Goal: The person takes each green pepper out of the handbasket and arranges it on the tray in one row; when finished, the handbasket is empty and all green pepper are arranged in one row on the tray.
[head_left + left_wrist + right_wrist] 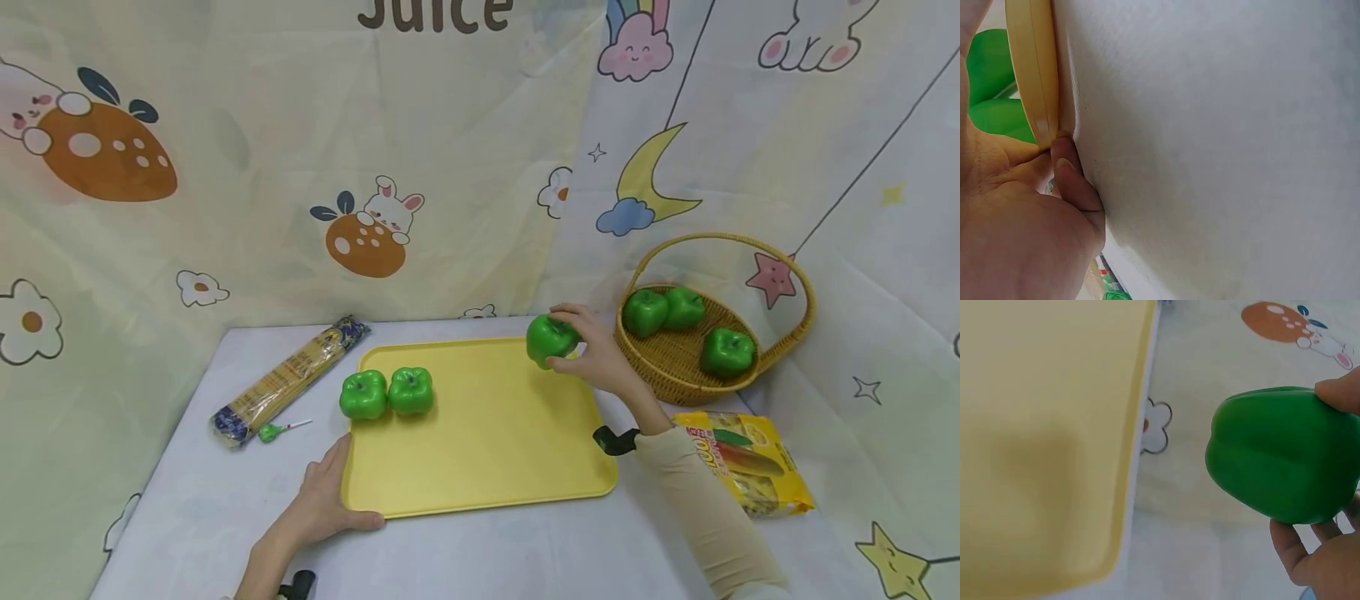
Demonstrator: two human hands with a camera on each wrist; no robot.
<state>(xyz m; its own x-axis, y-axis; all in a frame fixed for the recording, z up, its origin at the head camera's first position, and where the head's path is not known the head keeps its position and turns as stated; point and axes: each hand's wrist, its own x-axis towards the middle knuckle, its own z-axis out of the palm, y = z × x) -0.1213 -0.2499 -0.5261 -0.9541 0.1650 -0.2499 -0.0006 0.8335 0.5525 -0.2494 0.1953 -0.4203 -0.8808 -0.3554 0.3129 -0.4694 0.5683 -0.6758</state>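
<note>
In the head view my right hand [596, 354] holds a green bell pepper [549, 340] above the back right corner of the yellow tray [487, 450]. The right wrist view shows the bell pepper [1279, 456] between thumb and fingers, apart from the tray [1041, 381]. My left hand [318, 496] grips the tray's front left corner, thumb along the front edge; in the left wrist view bent fingers [1075, 184] touch the tray's rim [1035, 69]. Two bell peppers, one left [363, 395] and one right [411, 391], sit side by side at the tray's left.
A wicker basket [678, 367] with a tall handle stands at the back right, holding three green bell peppers [727, 352]. A yellow snack bag [750, 462] lies in front of it. Left of the tray are a noodle packet [288, 379] and a green lollipop [270, 432].
</note>
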